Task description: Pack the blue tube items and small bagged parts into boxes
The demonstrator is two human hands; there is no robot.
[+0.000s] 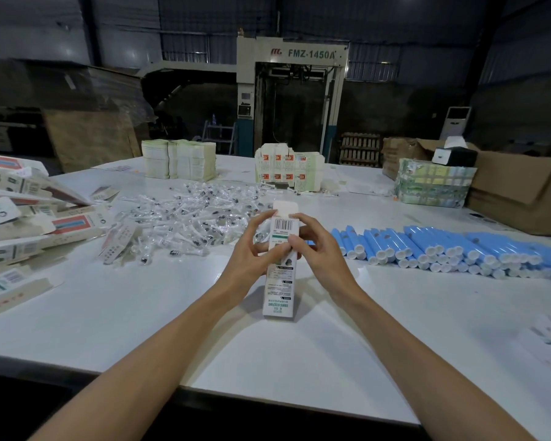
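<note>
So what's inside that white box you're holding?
Nothing inside shows. The white box has its far flap up, but its printed wall, the left hand and the right hand hide any contents.

Packing factory — FMZ-1450A machine (291,97), stacked cartons (178,159).

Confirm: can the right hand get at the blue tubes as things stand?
Probably yes, once freed. The right hand grips the box together with the left hand, so it is busy. The blue tubes lie uncovered on the table just to its right, nothing between.

Printed card box (280,265); glossy white table (140,313); smooth blue plastic tubes (442,246).
</note>
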